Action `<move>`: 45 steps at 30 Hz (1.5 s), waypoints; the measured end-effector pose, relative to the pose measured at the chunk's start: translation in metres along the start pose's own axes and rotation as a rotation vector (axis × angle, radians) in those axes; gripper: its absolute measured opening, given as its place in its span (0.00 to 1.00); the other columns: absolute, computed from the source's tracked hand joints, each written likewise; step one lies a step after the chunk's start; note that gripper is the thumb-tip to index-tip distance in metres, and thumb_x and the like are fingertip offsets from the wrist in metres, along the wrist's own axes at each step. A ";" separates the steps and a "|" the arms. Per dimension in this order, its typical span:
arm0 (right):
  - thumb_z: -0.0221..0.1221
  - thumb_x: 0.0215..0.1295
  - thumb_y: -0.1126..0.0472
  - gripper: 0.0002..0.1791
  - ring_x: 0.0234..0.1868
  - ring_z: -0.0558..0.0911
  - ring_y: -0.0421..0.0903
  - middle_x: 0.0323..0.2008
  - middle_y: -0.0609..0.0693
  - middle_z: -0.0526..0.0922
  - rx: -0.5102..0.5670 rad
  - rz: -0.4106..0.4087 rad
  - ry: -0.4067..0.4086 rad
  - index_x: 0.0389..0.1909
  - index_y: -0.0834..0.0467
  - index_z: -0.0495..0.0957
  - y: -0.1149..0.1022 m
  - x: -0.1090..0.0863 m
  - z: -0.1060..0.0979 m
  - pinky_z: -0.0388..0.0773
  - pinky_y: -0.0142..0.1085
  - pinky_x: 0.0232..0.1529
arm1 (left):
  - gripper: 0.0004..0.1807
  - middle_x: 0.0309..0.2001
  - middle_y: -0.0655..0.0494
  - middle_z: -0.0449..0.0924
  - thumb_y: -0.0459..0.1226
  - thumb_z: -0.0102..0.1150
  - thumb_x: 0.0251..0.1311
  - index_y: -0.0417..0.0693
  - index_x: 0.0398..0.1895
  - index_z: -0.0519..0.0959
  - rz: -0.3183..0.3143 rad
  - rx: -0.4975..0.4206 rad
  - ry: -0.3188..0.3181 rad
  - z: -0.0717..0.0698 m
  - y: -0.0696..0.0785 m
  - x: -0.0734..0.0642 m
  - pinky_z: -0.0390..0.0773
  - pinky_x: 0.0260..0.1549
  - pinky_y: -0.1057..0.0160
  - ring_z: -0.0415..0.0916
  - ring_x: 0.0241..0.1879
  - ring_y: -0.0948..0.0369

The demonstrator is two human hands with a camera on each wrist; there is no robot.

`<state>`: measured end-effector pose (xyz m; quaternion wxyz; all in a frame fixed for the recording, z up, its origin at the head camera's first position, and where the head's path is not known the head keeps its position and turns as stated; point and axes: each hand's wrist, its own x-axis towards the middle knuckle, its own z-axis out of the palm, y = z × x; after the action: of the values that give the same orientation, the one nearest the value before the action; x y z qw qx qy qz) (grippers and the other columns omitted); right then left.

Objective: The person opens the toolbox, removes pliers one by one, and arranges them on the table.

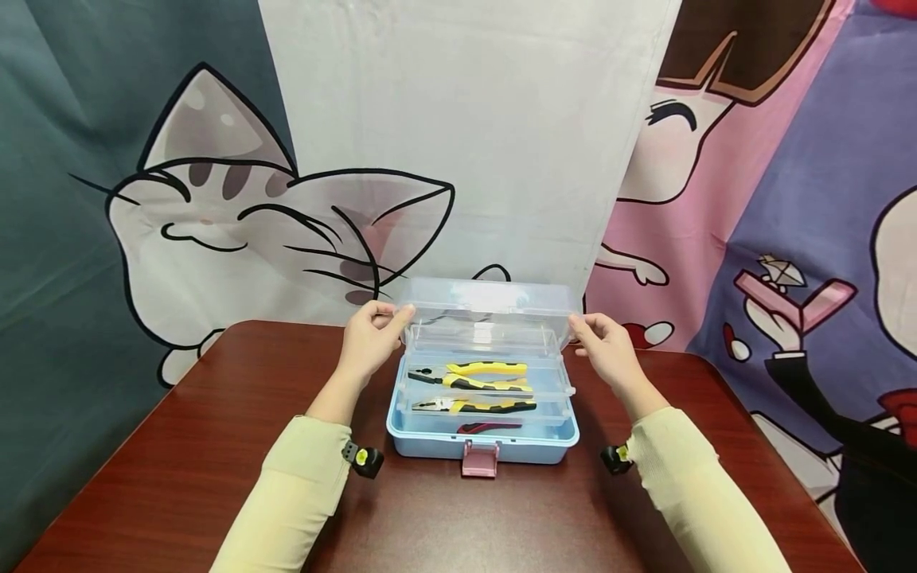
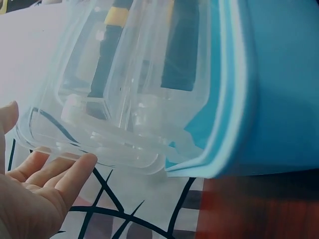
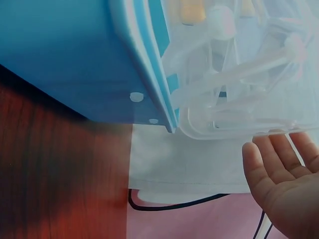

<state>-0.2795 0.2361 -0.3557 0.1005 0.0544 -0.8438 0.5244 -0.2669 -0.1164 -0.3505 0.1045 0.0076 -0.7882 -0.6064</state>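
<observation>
A light blue toolbox [image 1: 481,447] stands on the table with its clear lid [image 1: 487,298] raised at the back. My left hand [image 1: 370,338] holds the lid's left edge between thumb and fingers. At the opposite edge, my right hand [image 1: 605,346] grips the lid with its fingertips; its thumb is hidden in the right wrist view. Clear stepped trays [image 1: 555,378] are spread below the lid. Yellow-and-black combination pliers [image 1: 487,368] lie in one tray, and a second pair of pliers [image 1: 494,407] lies in the tray in front. A red-and-black handled tool [image 1: 489,427] shows in the base.
A pink latch [image 1: 479,461] hangs down at the toolbox's front. The reddish-brown tabletop [image 1: 208,446] extends to both sides. Behind it hangs a cloth backdrop [image 1: 473,135] with cartoon figures, close to the raised lid. White hinge arms [image 3: 244,72] join the trays.
</observation>
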 end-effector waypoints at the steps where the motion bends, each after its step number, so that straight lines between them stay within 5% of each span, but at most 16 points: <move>1: 0.51 0.66 0.42 0.30 0.35 0.77 0.29 0.45 0.63 0.78 0.012 0.003 -0.005 0.50 0.67 0.73 0.001 0.001 0.000 0.79 0.25 0.36 | 0.30 0.48 0.44 0.82 0.56 0.60 0.55 0.43 0.49 0.72 -0.005 0.001 -0.002 0.000 0.001 0.001 0.82 0.35 0.63 0.82 0.41 0.48; 7: 0.47 0.68 0.40 0.32 0.36 0.77 0.31 0.45 0.62 0.77 0.043 0.015 -0.043 0.53 0.66 0.73 0.005 0.003 -0.004 0.80 0.32 0.42 | 0.32 0.52 0.42 0.79 0.56 0.60 0.55 0.40 0.51 0.70 -0.033 -0.020 -0.022 0.001 0.005 0.006 0.82 0.39 0.57 0.80 0.48 0.49; 13: 0.44 0.71 0.44 0.32 0.45 0.76 0.32 0.58 0.64 0.72 0.061 -0.004 -0.128 0.64 0.64 0.66 0.006 0.001 -0.008 0.77 0.43 0.53 | 0.33 0.55 0.43 0.77 0.56 0.59 0.56 0.39 0.52 0.70 -0.068 -0.056 -0.026 0.002 0.009 0.011 0.80 0.44 0.50 0.76 0.54 0.50; 25: 0.46 0.73 0.52 0.29 0.62 0.70 0.58 0.66 0.64 0.65 0.062 -0.060 -0.177 0.67 0.66 0.58 0.013 -0.004 -0.008 0.70 0.50 0.58 | 0.33 0.55 0.46 0.76 0.59 0.57 0.56 0.43 0.53 0.70 -0.119 -0.045 0.013 0.009 0.012 0.018 0.79 0.46 0.50 0.75 0.52 0.51; 30: 0.48 0.72 0.55 0.32 0.67 0.65 0.60 0.69 0.64 0.60 0.056 -0.104 -0.231 0.71 0.63 0.53 0.019 -0.003 -0.007 0.67 0.53 0.59 | 0.33 0.56 0.46 0.75 0.61 0.54 0.57 0.44 0.54 0.70 -0.115 -0.013 0.023 0.011 0.013 0.020 0.78 0.46 0.54 0.74 0.53 0.52; 38: 0.46 0.72 0.56 0.34 0.68 0.62 0.60 0.72 0.62 0.56 0.054 -0.103 -0.235 0.74 0.60 0.47 0.019 0.000 -0.001 0.65 0.55 0.61 | 0.41 0.69 0.48 0.61 0.66 0.43 0.59 0.51 0.67 0.61 -0.100 0.003 -0.098 0.008 0.005 0.022 0.62 0.64 0.46 0.60 0.68 0.51; 45: 0.39 0.75 0.54 0.33 0.73 0.53 0.58 0.75 0.55 0.43 0.086 -0.042 -0.271 0.75 0.55 0.39 0.017 0.004 0.004 0.60 0.55 0.64 | 0.38 0.75 0.53 0.49 0.62 0.32 0.66 0.56 0.75 0.48 -0.056 -0.053 -0.206 0.006 -0.007 0.021 0.58 0.66 0.45 0.49 0.73 0.53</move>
<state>-0.2873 0.2405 -0.3712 -0.0059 0.1469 -0.8251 0.5455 -0.2890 -0.1151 -0.3554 0.0062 -0.0354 -0.7780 -0.6272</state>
